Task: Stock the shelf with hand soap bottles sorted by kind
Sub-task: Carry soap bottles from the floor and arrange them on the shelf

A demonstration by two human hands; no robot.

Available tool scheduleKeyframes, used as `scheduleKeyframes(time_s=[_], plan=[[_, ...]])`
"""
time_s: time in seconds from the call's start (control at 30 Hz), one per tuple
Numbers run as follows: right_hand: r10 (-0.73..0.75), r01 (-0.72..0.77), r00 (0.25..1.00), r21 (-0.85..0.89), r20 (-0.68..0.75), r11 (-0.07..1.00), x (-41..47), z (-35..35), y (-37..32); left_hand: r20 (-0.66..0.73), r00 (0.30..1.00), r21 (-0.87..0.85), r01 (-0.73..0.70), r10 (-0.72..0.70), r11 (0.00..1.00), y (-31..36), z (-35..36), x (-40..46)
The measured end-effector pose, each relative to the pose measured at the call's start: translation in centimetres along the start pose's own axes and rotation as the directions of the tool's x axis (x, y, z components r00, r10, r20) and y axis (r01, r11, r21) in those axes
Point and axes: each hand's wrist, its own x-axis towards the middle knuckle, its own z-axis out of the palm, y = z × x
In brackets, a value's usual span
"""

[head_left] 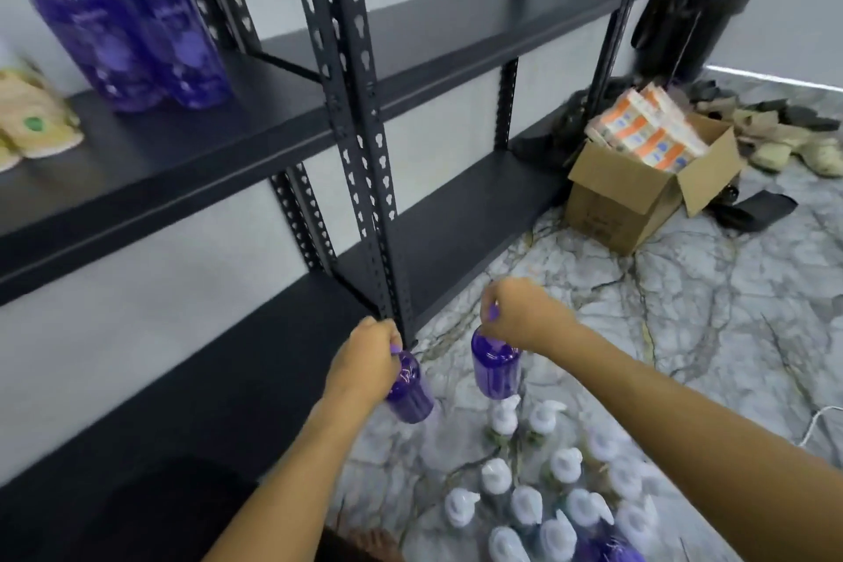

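My left hand grips the purple pump top of a purple soap bottle, lifted off the floor beside the rack's foot. My right hand grips the pump of a second purple soap bottle, also held in the air. Two more purple bottles stand upright on the upper left shelf. Several soap bottles with white pumps stand on the marble floor below my hands, and one purple bottle stands among them at the bottom edge.
A black metal rack post stands straight ahead, with bare black shelves to its right. Beige pouches lie at the far left of the upper shelf. An open cardboard box of orange-white packs sits on the floor at the right.
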Motion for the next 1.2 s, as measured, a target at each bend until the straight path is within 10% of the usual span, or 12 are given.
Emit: scheduleKeyframes(time_s=[0.7,1.2], plan=[[-0.584,0.601,0.730,-0.076,-0.355,0.796,1.3,-26.3,-28.3,-0.464,0.876,-0.057,-0.178,0.132,0.982,3.1,-34.1,-5.6],[-0.674,0.683,0.663,-0.106,-0.325,0.723,9.3,-27.4,-43.1,-0.606,0.794,-0.040,-0.099,0.054,0.994,1.6,-42.6,-6.5]])
